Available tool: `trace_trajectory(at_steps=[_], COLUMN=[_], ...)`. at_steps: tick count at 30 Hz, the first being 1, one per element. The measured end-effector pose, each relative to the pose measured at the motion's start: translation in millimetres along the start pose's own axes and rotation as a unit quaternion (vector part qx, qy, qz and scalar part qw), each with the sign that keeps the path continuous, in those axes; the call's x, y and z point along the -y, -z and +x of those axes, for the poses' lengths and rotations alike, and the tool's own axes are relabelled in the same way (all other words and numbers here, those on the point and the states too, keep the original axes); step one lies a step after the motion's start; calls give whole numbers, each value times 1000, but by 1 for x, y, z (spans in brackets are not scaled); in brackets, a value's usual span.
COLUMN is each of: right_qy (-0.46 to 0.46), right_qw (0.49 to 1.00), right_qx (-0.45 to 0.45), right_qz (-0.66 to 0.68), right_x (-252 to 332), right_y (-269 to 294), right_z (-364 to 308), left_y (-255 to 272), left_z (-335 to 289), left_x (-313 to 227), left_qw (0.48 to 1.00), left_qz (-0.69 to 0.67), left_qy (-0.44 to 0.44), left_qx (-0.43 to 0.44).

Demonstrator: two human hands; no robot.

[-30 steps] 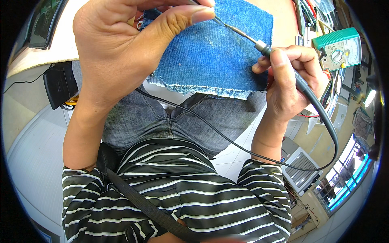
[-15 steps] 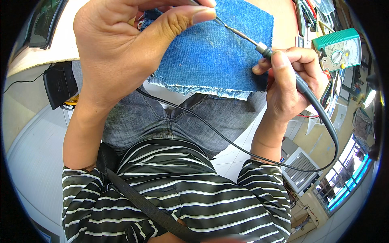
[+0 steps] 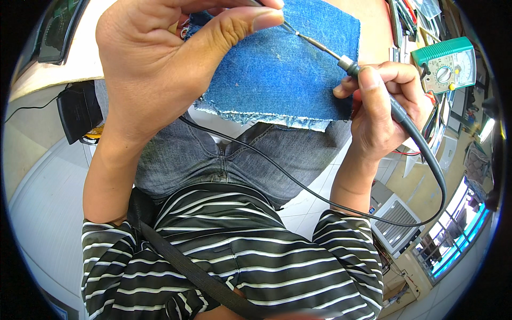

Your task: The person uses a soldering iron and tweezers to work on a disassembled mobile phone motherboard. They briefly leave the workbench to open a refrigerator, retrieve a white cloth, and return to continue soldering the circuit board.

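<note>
My left hand (image 3: 165,58) is pinched around slim metal tweezers (image 3: 287,25), most of them hidden by my fingers. Between the tweezer tips sits a tiny shiny piece (image 3: 297,33), too small to name. My right hand (image 3: 386,106) grips a soldering iron (image 3: 349,65) like a pen, its metal tip pointing up and left. That tip meets or nearly meets the tiny piece; I cannot tell if they touch. Beneath both tools lies a blue denim cloth (image 3: 277,74) with a frayed near edge.
A green analog multimeter (image 3: 445,66) stands at the right of the wooden table (image 3: 373,26), near assorted tools at the back right. The iron's black cable (image 3: 277,178) loops across my lap. A dark device (image 3: 61,32) sits at the far left.
Almost everything stays still. The soldering iron's tip has shifted very slightly to the right by the tweezer tips.
</note>
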State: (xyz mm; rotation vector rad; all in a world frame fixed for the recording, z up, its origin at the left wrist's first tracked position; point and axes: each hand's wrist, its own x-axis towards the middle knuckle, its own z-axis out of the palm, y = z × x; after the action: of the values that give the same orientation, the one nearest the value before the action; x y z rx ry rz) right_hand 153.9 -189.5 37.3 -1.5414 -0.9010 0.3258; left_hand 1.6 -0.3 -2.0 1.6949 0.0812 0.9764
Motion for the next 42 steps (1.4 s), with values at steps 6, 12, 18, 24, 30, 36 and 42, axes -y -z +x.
trace_trajectory(at_steps=[6, 12, 18, 24, 30, 36, 42], right_qy=[-1, -12, -5, -5, 0, 1, -12], right_qw=[1000, 999, 1000, 1000, 1000, 1000, 999], right_qx=[-6, 6, -1, -6, -3, 0, 4], right_qz=[11, 48, 24, 8, 15, 16, 39], right_x=[-1, -1, -1, 0, 0, -1, 0], right_y=[0, 2, 0, -1, -1, 0, 1], right_z=[0, 0, 0, 0, 1, 2, 1], left_y=[-2, -1, 0, -1, 0, 1, -1], left_z=[0, 1, 1, 0, 0, 1, 0], left_x=[2, 3, 1, 0, -2, 1, -1], left_qw=[1000, 1000, 1000, 1000, 1000, 1000, 1000], left_qz=[-4, 5, 9, -2, -4, -4, -14], left_qy=[-13, -21, -12, 1, 16, -8, 9], left_qx=[-9, -5, -4, -3, 3, 9, -3])
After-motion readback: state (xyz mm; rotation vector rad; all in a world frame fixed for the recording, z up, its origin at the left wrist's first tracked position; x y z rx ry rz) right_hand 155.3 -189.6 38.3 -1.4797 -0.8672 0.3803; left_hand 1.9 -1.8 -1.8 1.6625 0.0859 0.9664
